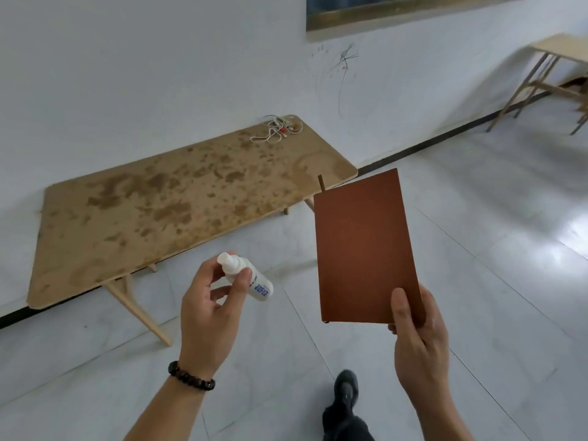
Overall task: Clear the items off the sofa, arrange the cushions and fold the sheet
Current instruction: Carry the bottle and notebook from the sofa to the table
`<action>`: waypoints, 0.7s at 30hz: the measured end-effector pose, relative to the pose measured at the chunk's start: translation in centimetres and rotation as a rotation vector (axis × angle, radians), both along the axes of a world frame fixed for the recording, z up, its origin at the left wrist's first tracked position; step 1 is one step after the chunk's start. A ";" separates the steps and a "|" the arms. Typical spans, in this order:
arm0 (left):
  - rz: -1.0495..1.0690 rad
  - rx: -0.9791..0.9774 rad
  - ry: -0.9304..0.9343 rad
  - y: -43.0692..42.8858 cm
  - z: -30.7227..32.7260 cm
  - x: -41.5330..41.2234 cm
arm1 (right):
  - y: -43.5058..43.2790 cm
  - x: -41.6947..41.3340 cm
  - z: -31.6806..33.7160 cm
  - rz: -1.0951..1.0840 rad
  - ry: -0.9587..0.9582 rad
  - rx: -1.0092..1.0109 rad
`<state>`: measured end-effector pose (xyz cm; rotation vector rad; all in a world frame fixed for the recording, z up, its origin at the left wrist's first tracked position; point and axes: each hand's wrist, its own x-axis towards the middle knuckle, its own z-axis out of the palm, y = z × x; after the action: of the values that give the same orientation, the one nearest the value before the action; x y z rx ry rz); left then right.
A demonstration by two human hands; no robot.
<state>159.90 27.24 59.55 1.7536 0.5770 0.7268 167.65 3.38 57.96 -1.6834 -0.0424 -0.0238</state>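
Nearest, above a black shoe [346,389], the left hand [206,310] has its fingers [206,268] curled round a white bottle [254,281] just below the cap, the base jutting past the thumb. The right hand [416,338] pinches an upright brown notebook [366,249] at its lower right corner, thumb on the cover. Beyond, cables [276,128] lie on a stained table [143,218].

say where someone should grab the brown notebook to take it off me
Pinch the free left long edge of the brown notebook, about halfway up, coming from the left. It stands nearly upright, cover facing you, and the right hand pinches its lower right corner, thumb on the cover, so that side is taken.
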 end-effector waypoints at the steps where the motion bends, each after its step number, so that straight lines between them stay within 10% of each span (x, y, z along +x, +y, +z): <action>1: 0.007 -0.006 0.007 0.4 -0.7 2.6 | 0.4 2.5 -1.0 -0.005 0.013 -0.001; 21: 0.317 -0.110 0.046 15.3 -2.9 40.4 | 21.8 49.6 -2.1 0.443 0.073 -0.053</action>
<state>200.30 42.53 56.61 1.5980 0.9228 0.8569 217.20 25.21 55.88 -1.6944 -0.3621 0.3744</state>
